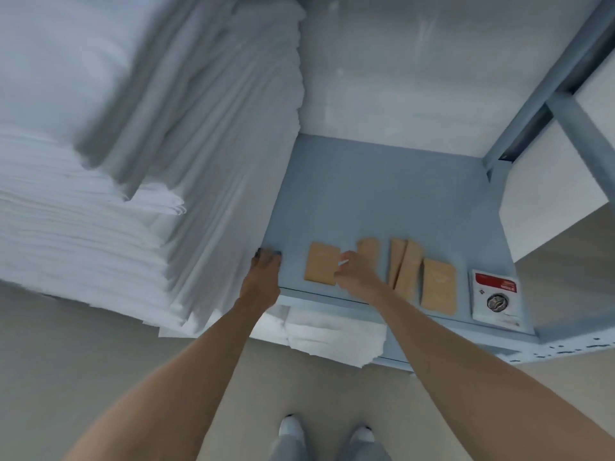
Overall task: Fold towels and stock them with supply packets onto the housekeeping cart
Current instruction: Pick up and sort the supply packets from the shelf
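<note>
While the right hand [352,272] pinches something thin and white between two of the brown packets [322,267], the step in hand seems to be arranging supply packets on the blue cart shelf [366,194]. The left hand [264,266] rests with curled fingers on the shelf edge, holding nothing, just beside the tall stack of folded white towels [100,227]. The packets look flat, papery and rectangular; the towels soft and layered. Next the row probably needs straightening, with a light touch.

Five flat tan paper packets [322,268] are counted on the pale blue metal shelf [376,201] — one partly hidden behind a hand — and one white sachet with a red label [496,298]. Two stacks of folded white towels [83,234] are seen — one on that shelf, one below [332,337].
</note>
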Demonstrator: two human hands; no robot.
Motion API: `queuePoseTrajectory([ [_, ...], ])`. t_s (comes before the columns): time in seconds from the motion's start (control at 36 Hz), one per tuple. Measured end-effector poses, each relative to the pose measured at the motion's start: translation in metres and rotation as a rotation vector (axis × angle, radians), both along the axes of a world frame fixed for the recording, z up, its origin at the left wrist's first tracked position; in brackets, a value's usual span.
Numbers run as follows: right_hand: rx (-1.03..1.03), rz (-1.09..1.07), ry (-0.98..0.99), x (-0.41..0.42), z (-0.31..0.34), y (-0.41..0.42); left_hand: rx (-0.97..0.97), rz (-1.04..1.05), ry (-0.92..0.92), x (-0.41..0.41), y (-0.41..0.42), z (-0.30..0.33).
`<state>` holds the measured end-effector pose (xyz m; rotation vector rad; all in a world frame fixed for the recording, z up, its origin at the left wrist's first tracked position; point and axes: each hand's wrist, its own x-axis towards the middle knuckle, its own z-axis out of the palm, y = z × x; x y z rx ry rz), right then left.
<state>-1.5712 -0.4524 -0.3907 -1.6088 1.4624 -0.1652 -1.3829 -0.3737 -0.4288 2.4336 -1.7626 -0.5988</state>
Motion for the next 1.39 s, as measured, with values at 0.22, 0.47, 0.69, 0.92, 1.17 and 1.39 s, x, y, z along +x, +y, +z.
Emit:
queuePoseTrajectory([
  [0.22, -0.295, 0.329, 0.263, 0.031, -0.045, -0.037, 0.086, -0.141, -0.331, 0.012, -0.044, -0.036],
  [0.47, -0.398, 0.455, 0.434, 0.038, -0.073, -0.052, 0.131, -0.162, -0.441, 0.025, -0.058, -0.044],
  [0.69, -0.404, 0.44, 0.541, 0.04, -0.072, -0.051, 0.021, -0.143, -0.458, 0.026, -0.064, -0.029],
  [0.92, -0.286, 0.107, 0.206, 0.033, -0.044, -0.037, -0.026, 0.091, 0.064, 0.008, -0.061, 0.016],
  [1.17, -0.171, -0.451, -0.197, -0.011, 0.049, -0.01, -0.251, 0.777, 1.157, -0.046, -0.03, 0.084],
  [1.39, 0.113, -0.93, -0.996, -0.098, 0.113, 0.059, -0.31, 0.675, 1.668, -0.108, 0.01, 0.126],
])
